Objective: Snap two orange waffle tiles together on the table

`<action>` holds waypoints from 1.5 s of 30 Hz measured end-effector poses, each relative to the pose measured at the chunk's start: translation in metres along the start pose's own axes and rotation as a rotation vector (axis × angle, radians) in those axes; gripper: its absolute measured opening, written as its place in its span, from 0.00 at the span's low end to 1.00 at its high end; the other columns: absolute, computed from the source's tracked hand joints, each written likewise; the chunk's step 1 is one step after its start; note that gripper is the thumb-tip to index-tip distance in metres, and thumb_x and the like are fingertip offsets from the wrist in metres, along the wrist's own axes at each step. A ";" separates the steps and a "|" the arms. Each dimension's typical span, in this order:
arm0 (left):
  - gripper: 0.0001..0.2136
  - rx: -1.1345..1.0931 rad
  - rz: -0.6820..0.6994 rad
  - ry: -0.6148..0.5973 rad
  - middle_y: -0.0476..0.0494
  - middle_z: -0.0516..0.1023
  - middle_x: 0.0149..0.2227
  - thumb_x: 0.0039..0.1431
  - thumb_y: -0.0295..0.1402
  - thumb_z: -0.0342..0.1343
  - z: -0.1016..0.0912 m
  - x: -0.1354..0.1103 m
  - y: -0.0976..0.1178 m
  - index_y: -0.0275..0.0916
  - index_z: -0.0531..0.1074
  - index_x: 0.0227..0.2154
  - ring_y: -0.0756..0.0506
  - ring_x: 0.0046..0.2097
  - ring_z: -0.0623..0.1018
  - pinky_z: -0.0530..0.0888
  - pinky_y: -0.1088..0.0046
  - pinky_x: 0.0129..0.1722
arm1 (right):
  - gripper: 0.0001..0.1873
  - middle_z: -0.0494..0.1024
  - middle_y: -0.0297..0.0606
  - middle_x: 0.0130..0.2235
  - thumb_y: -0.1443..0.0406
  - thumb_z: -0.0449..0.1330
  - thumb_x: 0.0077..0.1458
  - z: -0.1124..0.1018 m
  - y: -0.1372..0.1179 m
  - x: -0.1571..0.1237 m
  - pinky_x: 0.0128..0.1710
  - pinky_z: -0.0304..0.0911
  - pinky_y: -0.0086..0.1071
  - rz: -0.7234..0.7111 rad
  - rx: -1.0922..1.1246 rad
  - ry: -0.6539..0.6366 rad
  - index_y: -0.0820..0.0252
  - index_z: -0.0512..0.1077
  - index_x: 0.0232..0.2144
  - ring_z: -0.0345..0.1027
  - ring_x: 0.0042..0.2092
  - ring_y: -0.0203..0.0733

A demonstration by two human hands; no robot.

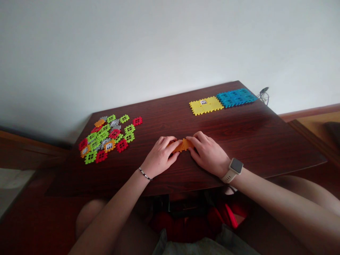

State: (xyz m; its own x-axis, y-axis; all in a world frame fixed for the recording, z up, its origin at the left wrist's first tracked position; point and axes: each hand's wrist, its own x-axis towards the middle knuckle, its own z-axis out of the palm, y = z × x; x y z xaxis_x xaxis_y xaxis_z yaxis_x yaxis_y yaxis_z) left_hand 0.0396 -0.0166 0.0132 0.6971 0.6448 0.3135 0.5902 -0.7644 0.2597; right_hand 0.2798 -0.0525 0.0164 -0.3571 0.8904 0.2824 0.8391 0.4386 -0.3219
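Near the front middle of the table, my left hand [164, 153] and my right hand [206, 151] are closed on orange interlocking tiles [183, 145] with notched edges. The fingers of the left hand press on the left part, while those of the right hand grip the right part. Both hands cover much of the orange tiles, so I cannot tell how fully the notches are joined. The tiles lie at or just above the tabletop.
Left on the dark wooden table [159, 117] lies a loose pile of green, red, orange and grey tiles [103, 136]. At the back right, a joined yellow panel [198, 108] touches a joined blue panel [236, 98]. A black cable [264, 92] hangs beyond the right edge.
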 end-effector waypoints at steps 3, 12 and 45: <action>0.20 -0.003 0.000 -0.001 0.37 0.74 0.58 0.72 0.29 0.57 0.000 0.000 0.000 0.42 0.70 0.64 0.37 0.58 0.74 0.77 0.51 0.62 | 0.18 0.73 0.49 0.49 0.65 0.54 0.72 -0.001 0.000 0.000 0.51 0.72 0.47 0.002 0.006 -0.004 0.65 0.72 0.59 0.72 0.47 0.52; 0.21 0.003 0.002 -0.006 0.36 0.74 0.58 0.71 0.28 0.58 0.000 -0.001 0.000 0.41 0.70 0.65 0.36 0.58 0.74 0.77 0.50 0.62 | 0.17 0.73 0.49 0.49 0.65 0.54 0.72 -0.001 0.000 0.000 0.51 0.72 0.47 -0.001 0.015 -0.002 0.64 0.72 0.59 0.72 0.47 0.52; 0.20 0.000 0.001 -0.018 0.36 0.73 0.59 0.72 0.29 0.57 -0.001 0.000 0.000 0.41 0.69 0.65 0.36 0.58 0.73 0.76 0.49 0.62 | 0.18 0.74 0.49 0.49 0.65 0.55 0.71 -0.002 -0.001 0.000 0.50 0.72 0.47 0.004 0.006 -0.001 0.65 0.72 0.59 0.72 0.46 0.52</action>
State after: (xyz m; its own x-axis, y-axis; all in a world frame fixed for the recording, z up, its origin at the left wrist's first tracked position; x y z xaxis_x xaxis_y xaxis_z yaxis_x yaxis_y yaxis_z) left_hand 0.0387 -0.0167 0.0140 0.7047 0.6442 0.2974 0.5897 -0.7648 0.2594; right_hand 0.2796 -0.0535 0.0188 -0.3545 0.8921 0.2802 0.8379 0.4360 -0.3283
